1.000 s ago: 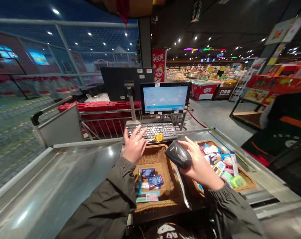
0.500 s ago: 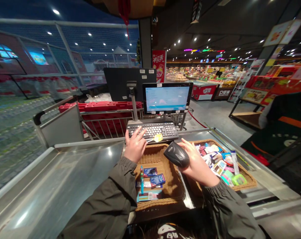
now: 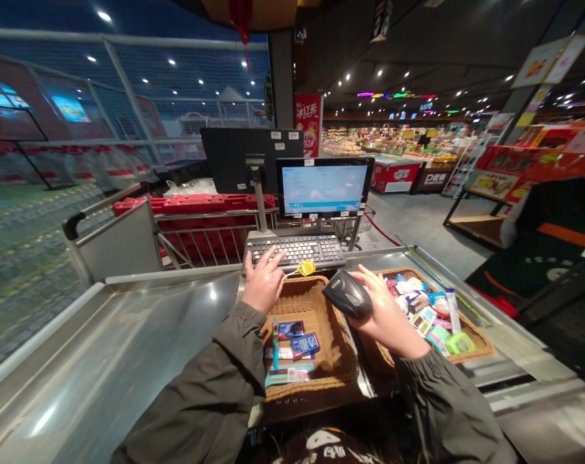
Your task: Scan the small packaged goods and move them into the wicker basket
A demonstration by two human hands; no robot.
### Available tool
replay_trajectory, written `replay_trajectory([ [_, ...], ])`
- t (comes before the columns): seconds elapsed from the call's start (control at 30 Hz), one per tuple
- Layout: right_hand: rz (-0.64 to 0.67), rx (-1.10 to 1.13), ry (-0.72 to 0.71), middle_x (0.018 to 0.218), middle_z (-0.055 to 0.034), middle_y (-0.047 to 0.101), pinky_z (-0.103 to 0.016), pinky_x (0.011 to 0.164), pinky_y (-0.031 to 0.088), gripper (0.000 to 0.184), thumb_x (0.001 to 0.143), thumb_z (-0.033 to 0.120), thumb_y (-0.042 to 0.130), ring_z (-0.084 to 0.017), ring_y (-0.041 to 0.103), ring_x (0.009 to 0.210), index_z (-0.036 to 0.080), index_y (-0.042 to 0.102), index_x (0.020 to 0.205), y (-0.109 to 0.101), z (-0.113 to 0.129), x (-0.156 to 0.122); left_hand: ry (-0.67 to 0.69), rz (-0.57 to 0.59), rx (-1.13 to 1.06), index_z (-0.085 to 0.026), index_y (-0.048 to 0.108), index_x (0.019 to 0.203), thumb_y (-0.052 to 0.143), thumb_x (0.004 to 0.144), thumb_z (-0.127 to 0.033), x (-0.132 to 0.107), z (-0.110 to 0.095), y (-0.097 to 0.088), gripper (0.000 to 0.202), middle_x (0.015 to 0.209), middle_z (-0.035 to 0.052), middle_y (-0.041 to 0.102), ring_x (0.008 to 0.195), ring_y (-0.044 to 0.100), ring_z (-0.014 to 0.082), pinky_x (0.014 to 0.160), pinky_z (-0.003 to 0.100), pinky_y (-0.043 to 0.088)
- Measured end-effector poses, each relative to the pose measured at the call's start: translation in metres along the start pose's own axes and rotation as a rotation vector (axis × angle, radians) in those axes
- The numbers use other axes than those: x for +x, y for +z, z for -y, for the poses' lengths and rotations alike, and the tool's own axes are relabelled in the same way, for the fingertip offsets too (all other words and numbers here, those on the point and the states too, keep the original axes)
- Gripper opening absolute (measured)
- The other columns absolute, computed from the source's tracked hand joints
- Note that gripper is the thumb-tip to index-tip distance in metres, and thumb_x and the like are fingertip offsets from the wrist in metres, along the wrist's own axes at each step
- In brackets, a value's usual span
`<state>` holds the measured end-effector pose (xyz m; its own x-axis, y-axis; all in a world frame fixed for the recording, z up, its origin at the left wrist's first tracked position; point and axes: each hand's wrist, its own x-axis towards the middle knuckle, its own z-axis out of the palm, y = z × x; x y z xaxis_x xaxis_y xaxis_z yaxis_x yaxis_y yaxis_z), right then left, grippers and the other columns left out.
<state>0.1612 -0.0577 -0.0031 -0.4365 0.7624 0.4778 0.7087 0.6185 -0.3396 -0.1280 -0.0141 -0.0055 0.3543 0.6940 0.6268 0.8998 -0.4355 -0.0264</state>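
My left hand (image 3: pixel 264 281) reaches over the keyboard (image 3: pixel 316 248), fingers spread on the left-hand keys. A small yellow item (image 3: pixel 306 267) on a thin white stick, lollipop-like, juts from the thumb side of that hand; the grip is mostly hidden. My right hand (image 3: pixel 386 316) is closed around a black handheld barcode scanner (image 3: pixel 347 296), held above the gap between two wicker baskets. Below my hands, the left basket (image 3: pixel 338 335) holds blue packs (image 3: pixel 304 346), a blue pen-like item (image 3: pixel 275 348) and a light-blue package (image 3: pixel 289 374).
Many small packaged goods fill the right basket (image 3: pixel 480 351). Behind the keyboard stand a lit monitor (image 3: pixel 324 187) and a second screen (image 3: pixel 234 161) seen from the back. A metal counter (image 3: pixel 166 341) extends left; a railing (image 3: pixel 205 238) lies beyond.
The right hand and scanner have shifted slightly right. The left hand stays over the keyboard with the yellow item, and the view has tilted a little.
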Motion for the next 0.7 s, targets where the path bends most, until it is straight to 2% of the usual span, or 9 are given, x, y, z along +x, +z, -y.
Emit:
replay_trajectory([
  [0.17,0.004,-0.001,0.037,0.137,-0.0138,0.052,-0.065,0.111,0.026,0.055,0.070,0.024,0.061,-0.039,0.029,0.143,0.021,0.055,0.125,-0.002,-0.005,-0.005,0.031,0.052,-0.019,-0.020,0.066,0.072,0.055,0.089,-0.018,-0.009,-0.002,0.012,0.021,0.138,0.0081,0.059,0.137,0.044,0.0307,0.115,0.072,0.006],
  [0.33,-0.043,-0.015,0.080,0.135,-0.0140,0.054,-0.065,0.112,0.026,0.056,0.071,0.025,0.061,-0.040,0.032,0.141,0.020,0.054,0.126,-0.006,-0.009,-0.011,0.044,0.168,-0.058,-0.019,0.066,0.068,0.057,0.085,-0.013,-0.020,-0.008,0.032,0.021,0.134,0.0087,0.062,0.135,0.047,0.0308,0.114,0.072,0.009],
  [0.5,-0.078,-0.023,0.073,0.134,-0.0125,0.056,-0.061,0.111,0.032,0.055,0.071,0.024,0.061,-0.038,0.035,0.140,0.020,0.055,0.125,-0.010,-0.021,-0.018,0.042,0.326,-0.125,-0.021,0.069,0.068,0.054,0.084,-0.010,-0.041,-0.014,0.070,0.025,0.125,0.0080,0.068,0.133,0.049,0.0273,0.116,0.069,0.005],
  [0.7,-0.090,-0.020,0.109,0.133,-0.0137,0.056,-0.064,0.110,0.031,0.053,0.073,0.028,0.061,-0.039,0.035,0.140,0.019,0.055,0.125,-0.015,-0.033,-0.025,0.027,0.582,-0.237,-0.025,0.071,0.073,0.062,0.078,-0.019,-0.074,-0.020,0.119,0.012,0.121,0.0041,0.070,0.131,0.050,0.0270,0.114,0.069,0.005],
])
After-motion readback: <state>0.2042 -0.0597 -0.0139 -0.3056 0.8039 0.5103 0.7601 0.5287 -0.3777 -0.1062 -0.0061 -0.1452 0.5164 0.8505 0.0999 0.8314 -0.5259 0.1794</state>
